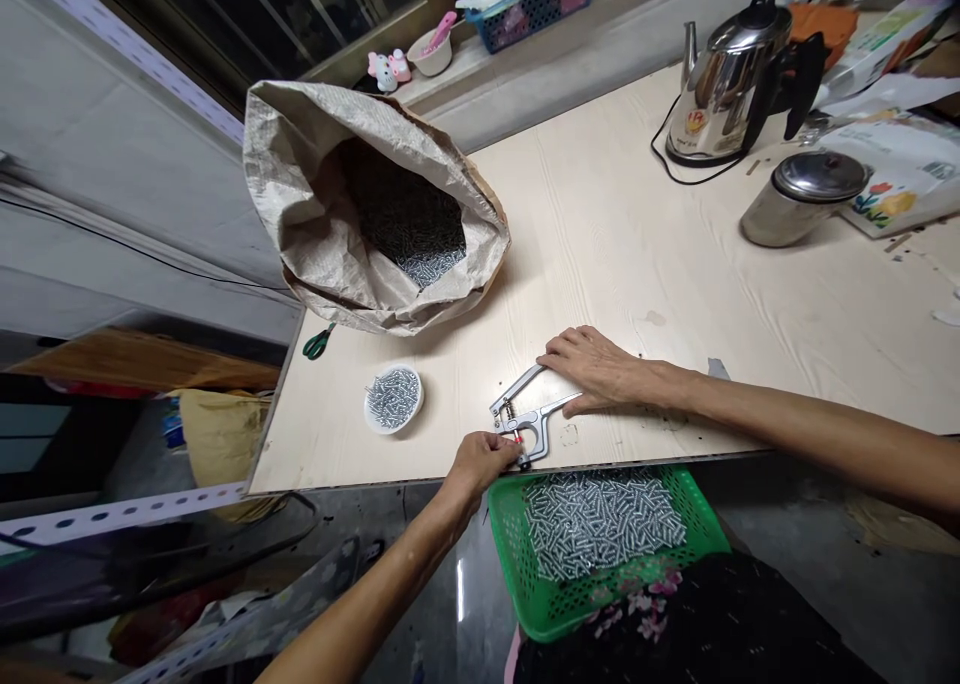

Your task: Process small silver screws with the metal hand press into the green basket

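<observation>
A pair of silver hand press pliers (534, 430) with a spring near its head lies at the table's front edge, handles apart. My right hand (592, 366) grips the handles, fingers over the upper one and thumb by the lower one. At the tool's jaw, my left hand (484, 461) is closed in a pinch; whatever its fingertips hold is too small to make out. A small red part shows beside them. To the left stands a white bowl (394, 400) of small metal screws. Below the edge, a green basket (517, 574) holds a heap of similar screws.
A large woven sack (300, 254) of screws stands open behind the bowl. Green-handled scissors (319, 342) lie partly under it. At the back right are a steel kettle (712, 104) with a cord, a lidded canister (795, 204) and plastic bags (900, 169).
</observation>
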Demonstrator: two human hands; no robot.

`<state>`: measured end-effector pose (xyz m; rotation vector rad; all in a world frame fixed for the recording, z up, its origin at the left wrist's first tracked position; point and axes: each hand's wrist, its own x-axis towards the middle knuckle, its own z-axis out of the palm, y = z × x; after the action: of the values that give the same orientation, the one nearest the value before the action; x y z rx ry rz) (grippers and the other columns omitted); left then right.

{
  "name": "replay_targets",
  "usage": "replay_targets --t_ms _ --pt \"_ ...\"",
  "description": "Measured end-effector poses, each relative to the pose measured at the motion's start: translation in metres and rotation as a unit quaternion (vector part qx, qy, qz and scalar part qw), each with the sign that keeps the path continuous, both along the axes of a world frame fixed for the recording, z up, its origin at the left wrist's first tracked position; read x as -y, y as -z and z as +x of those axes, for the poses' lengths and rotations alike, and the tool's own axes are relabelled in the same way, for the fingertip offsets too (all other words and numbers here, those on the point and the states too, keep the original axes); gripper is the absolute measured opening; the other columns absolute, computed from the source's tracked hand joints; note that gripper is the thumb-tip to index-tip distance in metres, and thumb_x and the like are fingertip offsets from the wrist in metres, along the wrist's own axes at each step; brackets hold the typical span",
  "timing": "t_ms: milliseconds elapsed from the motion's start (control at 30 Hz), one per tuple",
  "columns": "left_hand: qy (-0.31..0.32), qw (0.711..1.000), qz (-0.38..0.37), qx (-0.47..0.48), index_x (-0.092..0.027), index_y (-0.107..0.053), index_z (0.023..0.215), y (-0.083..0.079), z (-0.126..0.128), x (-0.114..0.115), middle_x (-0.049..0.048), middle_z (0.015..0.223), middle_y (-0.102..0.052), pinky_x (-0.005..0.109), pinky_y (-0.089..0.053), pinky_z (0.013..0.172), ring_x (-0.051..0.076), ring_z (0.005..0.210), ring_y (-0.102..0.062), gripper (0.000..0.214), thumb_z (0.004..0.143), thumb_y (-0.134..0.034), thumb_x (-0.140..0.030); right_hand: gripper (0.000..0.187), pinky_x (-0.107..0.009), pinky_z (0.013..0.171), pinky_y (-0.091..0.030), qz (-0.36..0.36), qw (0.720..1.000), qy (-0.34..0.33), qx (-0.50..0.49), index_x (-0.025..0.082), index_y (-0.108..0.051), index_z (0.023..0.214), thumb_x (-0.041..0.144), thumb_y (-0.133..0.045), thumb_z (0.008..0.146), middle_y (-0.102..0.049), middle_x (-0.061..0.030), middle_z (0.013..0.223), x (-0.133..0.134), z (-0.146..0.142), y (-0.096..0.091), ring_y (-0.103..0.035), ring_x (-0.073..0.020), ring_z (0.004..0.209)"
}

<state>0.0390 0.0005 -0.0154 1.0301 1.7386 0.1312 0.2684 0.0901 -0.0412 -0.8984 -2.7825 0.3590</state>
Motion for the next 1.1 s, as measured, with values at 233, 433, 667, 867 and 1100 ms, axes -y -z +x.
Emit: replay_targets --t_ms 233,433,667,867,1100 --pt "0.152 0.928 0.287 -0.183 -0.013 -0.065 0.087 -0.010 0.009 0.016 0.0105 0.089 -0.063 0.038 -0.047 0.076 0.023 0.085 -0.058 0.031 0.084 -0.052 -0.041 0.049 -0.036 0.076 -0.033 -0.007 1.000 0.018 -0.002 0.018 -0.053 0.107 0.050 -0.071 0.074 -0.056 -0.0097 0.104 0.009 -0.003 -0.004 -0.045 -0.0258 0.093" --pt "0.353 0.814 0.418 -0.194 -0.012 -0.036 0.134 0.005 0.034 -0.014 0.0190 0.136 -0.044 0.050 -0.040 0.100 0.032 0.127 -0.039 0.065 0.079 -0.065 -0.032 0.052 -0.038 0.078 -0.038 0.004 0.999 0.034 -0.005 0.016 -0.053 0.108 0.043 -0.074 0.068 -0.057 -0.0096 0.103 0.017 -0.005 0.000 -0.047 -0.0258 0.094" --pt "0.403 0.812 0.357 -0.225 -0.012 -0.043 0.126 0.005 0.040 -0.032 0.0128 0.113 -0.055 0.043 -0.046 0.087 0.028 0.104 -0.049 0.052 0.081 -0.063 -0.028 0.043 -0.035 0.071 -0.041 0.015 0.997 0.075 0.001 0.015 -0.057 0.099 0.030 -0.078 0.065 -0.060 -0.0092 0.096 0.024 -0.005 0.000 -0.051 -0.0233 0.086" --pt "0.362 0.830 0.362 -0.221 -0.017 -0.058 0.094 0.009 0.045 -0.032 0.0066 0.092 -0.059 0.038 -0.046 0.080 0.023 0.090 -0.051 0.010 0.089 -0.052 -0.023 0.010 -0.032 0.068 -0.040 -0.009 0.998 0.056 0.002 0.018 -0.057 0.075 0.016 -0.056 0.085 -0.059 -0.0050 0.078 0.019 -0.012 0.003 -0.051 -0.0173 0.074" --pt "0.273 0.829 0.446 -0.198 -0.017 -0.052 0.119 0.005 0.030 -0.028 0.0111 0.115 -0.056 0.039 -0.046 0.088 0.025 0.107 -0.051 0.035 0.086 -0.058 -0.027 0.052 -0.042 0.084 -0.045 -0.025 0.998 0.054 -0.036 0.015 -0.053 0.117 0.034 -0.074 0.073 -0.056 -0.0134 0.115 0.018 -0.004 0.002 -0.050 -0.0283 0.106"
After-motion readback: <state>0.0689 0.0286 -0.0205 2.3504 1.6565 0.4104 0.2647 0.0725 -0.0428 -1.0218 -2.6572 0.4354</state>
